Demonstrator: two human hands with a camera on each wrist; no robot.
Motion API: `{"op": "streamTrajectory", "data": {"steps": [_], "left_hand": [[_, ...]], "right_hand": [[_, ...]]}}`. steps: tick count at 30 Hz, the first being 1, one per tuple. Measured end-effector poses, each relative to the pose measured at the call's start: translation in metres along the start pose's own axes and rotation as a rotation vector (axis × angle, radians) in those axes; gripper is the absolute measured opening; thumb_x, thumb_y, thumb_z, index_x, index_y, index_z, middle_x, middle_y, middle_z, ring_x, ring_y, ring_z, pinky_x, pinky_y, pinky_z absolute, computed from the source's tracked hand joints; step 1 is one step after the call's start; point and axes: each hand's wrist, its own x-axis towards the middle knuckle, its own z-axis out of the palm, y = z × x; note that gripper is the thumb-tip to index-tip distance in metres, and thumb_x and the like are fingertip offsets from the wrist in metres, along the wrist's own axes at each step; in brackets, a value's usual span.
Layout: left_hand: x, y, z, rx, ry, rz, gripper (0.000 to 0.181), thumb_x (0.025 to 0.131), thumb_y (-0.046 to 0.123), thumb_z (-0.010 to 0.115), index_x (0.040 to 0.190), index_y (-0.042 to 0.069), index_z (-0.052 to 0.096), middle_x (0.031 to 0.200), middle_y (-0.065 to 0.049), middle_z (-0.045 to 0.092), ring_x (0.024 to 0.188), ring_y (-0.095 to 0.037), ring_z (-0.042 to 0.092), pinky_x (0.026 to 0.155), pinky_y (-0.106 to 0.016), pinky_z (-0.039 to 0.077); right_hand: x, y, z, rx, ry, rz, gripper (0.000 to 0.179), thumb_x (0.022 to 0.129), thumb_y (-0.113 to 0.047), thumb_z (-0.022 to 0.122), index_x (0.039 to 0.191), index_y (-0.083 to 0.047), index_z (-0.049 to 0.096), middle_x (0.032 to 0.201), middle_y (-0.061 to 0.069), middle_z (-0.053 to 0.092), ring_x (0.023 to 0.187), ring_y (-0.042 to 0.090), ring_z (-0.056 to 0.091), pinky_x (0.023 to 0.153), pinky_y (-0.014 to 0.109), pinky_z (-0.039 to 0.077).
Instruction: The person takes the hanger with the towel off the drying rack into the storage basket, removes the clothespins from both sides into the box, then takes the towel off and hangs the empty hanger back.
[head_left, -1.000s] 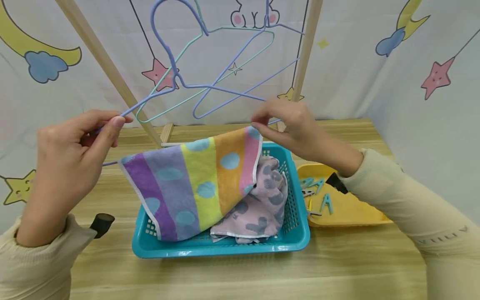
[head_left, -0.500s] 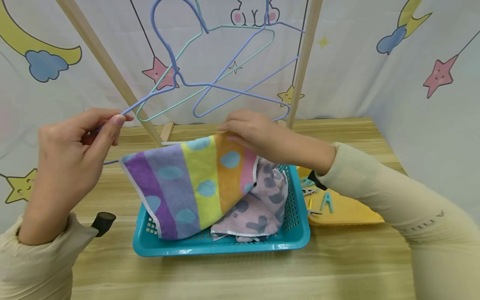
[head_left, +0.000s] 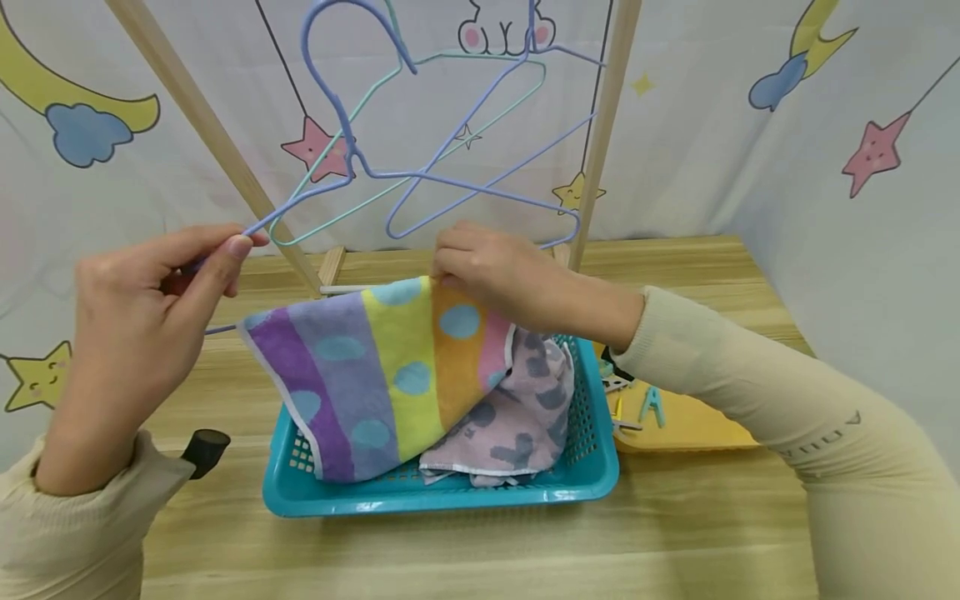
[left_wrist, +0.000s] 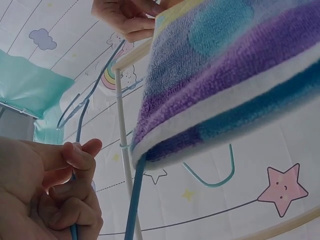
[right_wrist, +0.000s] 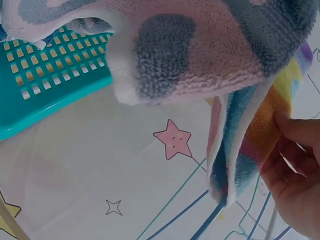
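My left hand (head_left: 150,308) grips the left arm of a lavender clothes hanger (head_left: 480,185). Folded over the hanger's lower bar is a striped, spotted towel (head_left: 401,375), its front hanging above a teal basket (head_left: 442,502). My right hand (head_left: 498,275) pinches the towel's top edge at the orange stripe; in the right wrist view, the thumb lies against the cloth and the fingertips are partly hidden. A pink towel with grey patches (head_left: 517,425) lies crumpled in the basket. Beneath the fold, the bar is hidden in the head view.
A mint hanger (head_left: 360,208) and another lavender hanger (head_left: 487,196) hang behind, between wooden posts (head_left: 600,158). To the basket's right stands a yellow tray (head_left: 690,421) holding several clothespins (head_left: 652,406). Printed cloth walls surround the wooden table (head_left: 480,554).
My right hand has moved left along the towel's top edge, from its pink right corner to the orange stripe, uncovering the hanger's right end. The left hand holds nearly still.
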Motion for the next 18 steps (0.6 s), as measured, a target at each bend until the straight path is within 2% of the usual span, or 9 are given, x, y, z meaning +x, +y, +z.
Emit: {"op": "streamTrajectory", "data": {"steps": [4,8,12,18], "left_hand": [[0.000,-0.001,0.001,-0.015,0.004,0.005,0.019,0.100,0.015,0.063,0.107,0.004,0.076,0.071,0.012,0.053,0.049,-0.001,0.032,0.043,-0.020,0.024],[0.000,-0.003,0.002,-0.027,0.011,-0.007,0.016,0.098,0.011,0.065,0.106,0.005,0.077,0.071,0.017,0.054,0.050,0.000,0.033,0.044,-0.018,0.024],[-0.001,-0.004,0.002,-0.028,0.019,-0.014,0.016,0.098,0.010,0.065,0.106,0.004,0.077,0.071,0.022,0.054,0.048,0.000,0.032,0.044,-0.018,0.023],[-0.002,-0.005,0.002,-0.010,0.022,-0.008,0.017,0.098,0.011,0.065,0.107,0.005,0.077,0.071,0.024,0.053,0.048,0.000,0.032,0.043,-0.018,0.023]], "right_hand": [[0.001,-0.005,-0.001,-0.051,0.015,-0.008,0.009,0.091,0.010,0.064,0.089,0.002,0.066,0.090,0.009,0.061,0.089,0.024,0.059,0.079,0.028,0.051],[0.004,-0.011,-0.002,-0.099,0.068,-0.055,0.010,0.091,0.012,0.063,0.091,0.002,0.065,0.092,0.009,0.060,0.090,0.025,0.059,0.081,0.028,0.052],[0.008,-0.017,-0.007,-0.138,0.111,-0.108,0.014,0.094,0.015,0.056,0.095,0.003,0.064,0.095,0.010,0.060,0.090,0.025,0.058,0.081,0.027,0.052],[0.018,-0.022,-0.021,-0.096,0.177,-0.129,0.014,0.096,0.013,0.053,0.095,0.005,0.064,0.094,0.011,0.059,0.087,0.025,0.056,0.078,0.027,0.050]]}}
